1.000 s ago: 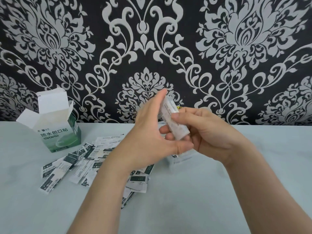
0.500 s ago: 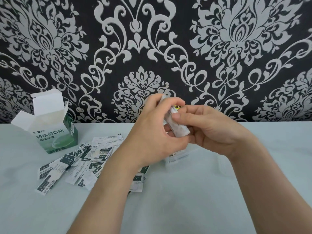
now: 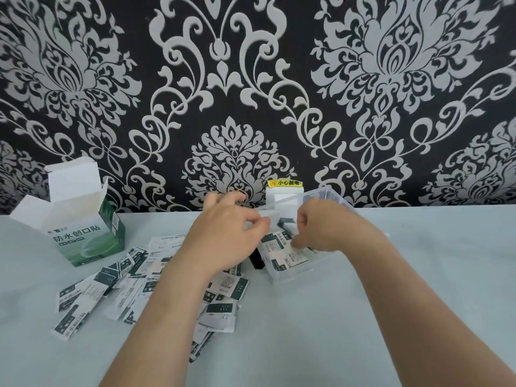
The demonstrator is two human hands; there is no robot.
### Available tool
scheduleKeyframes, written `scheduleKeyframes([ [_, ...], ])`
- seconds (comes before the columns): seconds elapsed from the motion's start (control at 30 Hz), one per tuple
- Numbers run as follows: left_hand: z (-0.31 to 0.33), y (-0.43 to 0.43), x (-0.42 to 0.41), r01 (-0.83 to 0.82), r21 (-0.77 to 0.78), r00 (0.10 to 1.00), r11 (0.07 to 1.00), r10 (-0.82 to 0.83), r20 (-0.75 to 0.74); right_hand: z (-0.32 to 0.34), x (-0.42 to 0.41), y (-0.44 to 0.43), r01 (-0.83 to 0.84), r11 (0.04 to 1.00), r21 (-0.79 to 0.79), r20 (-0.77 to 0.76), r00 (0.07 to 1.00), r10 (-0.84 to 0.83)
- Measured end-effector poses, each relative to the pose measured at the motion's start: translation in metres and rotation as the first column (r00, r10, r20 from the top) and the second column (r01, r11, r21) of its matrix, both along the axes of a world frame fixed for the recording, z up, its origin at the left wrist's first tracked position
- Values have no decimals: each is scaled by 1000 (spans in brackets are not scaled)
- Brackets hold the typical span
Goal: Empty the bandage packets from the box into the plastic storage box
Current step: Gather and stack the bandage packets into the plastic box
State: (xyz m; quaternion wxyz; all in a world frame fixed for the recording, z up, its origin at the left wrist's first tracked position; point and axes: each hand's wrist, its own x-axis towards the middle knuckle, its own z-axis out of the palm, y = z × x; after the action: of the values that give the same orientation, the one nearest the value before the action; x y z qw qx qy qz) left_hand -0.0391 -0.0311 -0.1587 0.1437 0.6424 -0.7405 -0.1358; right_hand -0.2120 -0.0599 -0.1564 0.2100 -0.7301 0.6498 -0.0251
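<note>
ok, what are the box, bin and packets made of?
Box: paperboard, it seems; glossy green print outside, plain white creased flaps.
Bin: probably hard clear plastic; contents show through its wall.
Packets: paper or thin film, can't tell; flat, printed, matte-looking.

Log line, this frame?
right hand: grips bandage packets in plastic storage box | left hand: at its rim, grip unclear | loose packet pile: on table | green carton: open

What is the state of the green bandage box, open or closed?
Open. The green bandage box stands upright, with its white top flaps lifted and spread. Whether it is empty inside, I cannot tell.
</note>
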Motion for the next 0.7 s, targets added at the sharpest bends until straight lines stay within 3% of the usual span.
scheduleKeyframes([
  [0.27, -4, -2, -8, 50, 141, 991, 989, -67, 117, -8, 9, -3, 5, 999, 41, -37, 999, -3],
  [0.53, -7, -9, -10, 19, 85, 973, 996, -38, 226, -5, 10, -3, -19, 1000, 17, 13, 1000, 19],
  [0.7, -11, -12, -10, 29, 72, 980, 997, -43, 195, -9, 9, -4, -27, 1000, 1, 14, 1000, 27],
])
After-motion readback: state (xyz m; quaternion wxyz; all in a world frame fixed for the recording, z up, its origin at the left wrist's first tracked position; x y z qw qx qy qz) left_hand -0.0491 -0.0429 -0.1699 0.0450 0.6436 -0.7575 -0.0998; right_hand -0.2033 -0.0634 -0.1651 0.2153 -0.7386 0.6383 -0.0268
